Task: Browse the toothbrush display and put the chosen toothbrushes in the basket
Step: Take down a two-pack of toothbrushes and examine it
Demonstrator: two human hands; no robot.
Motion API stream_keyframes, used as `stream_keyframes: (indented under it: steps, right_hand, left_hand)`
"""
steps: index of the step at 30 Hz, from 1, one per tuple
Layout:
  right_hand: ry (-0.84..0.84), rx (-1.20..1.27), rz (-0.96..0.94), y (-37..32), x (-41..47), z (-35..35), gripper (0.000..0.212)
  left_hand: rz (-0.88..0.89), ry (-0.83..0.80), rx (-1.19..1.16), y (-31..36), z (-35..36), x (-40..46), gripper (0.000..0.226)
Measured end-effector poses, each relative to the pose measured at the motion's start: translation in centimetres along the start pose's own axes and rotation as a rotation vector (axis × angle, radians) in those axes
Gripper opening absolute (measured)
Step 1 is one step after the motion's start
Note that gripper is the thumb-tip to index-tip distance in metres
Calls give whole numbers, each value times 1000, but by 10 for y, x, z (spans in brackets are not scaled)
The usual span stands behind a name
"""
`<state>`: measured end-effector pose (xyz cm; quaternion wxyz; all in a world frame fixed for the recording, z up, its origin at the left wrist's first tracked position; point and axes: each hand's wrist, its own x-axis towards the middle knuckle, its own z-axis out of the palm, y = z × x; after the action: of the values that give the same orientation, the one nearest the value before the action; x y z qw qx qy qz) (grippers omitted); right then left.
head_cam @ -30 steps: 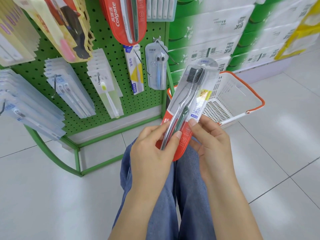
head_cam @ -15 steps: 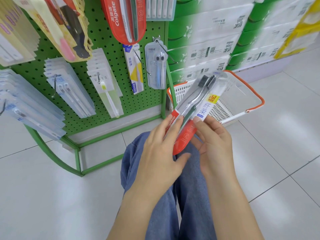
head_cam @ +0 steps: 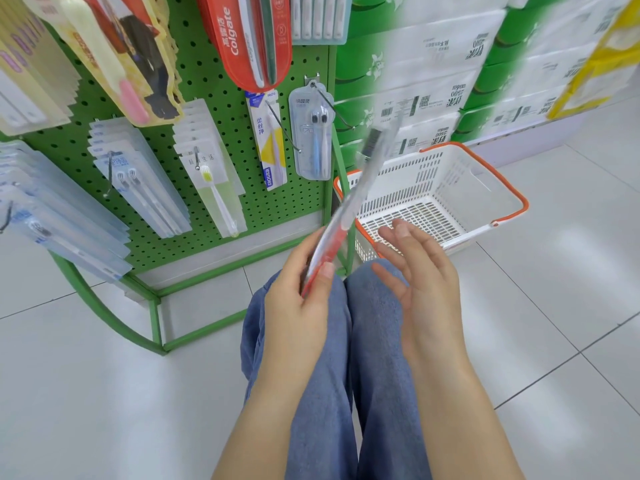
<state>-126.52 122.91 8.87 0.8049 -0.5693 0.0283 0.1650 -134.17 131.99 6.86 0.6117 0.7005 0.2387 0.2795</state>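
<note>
Nearest, above the blue-trousered knees, the left hand (head_cam: 298, 292) pinches the red-based clear plastic toothbrush pack (head_cam: 349, 209) edge-on, apparently turning it for inspection, the right hand (head_cam: 420, 271) hangs open beside it, and the white orange-rimmed plastic basket (head_cam: 498, 188) waits just beyond.

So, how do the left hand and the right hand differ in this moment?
The left hand grips the toothbrush pack; the right hand holds nothing. The left hand's fingers curl round the pack; the right hand's fingers are straight and spread. Both are above the person's knees.
</note>
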Motion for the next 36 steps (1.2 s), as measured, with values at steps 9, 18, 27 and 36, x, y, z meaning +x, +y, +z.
stream_keyframes:
  steps: [9,18,27,36]
  right_hand:
    - [-98,-13,19,-4,-2,-3,16]
    - [-104,-55,-7,-5,-3,-6,16]
    - [-133,-3,30,-8,-6,-3,19]
    - [-180,-14,50,-8,-6,-4,22]
  left_hand:
    - [-465,-220,-585,8,-1,-5,27]
    - [-390,-246,-438,3,-7,0,28]
    - [-360,-235,-448,5,-9,2,32]
    - [-358,-231,-439,5,-14,3,36]
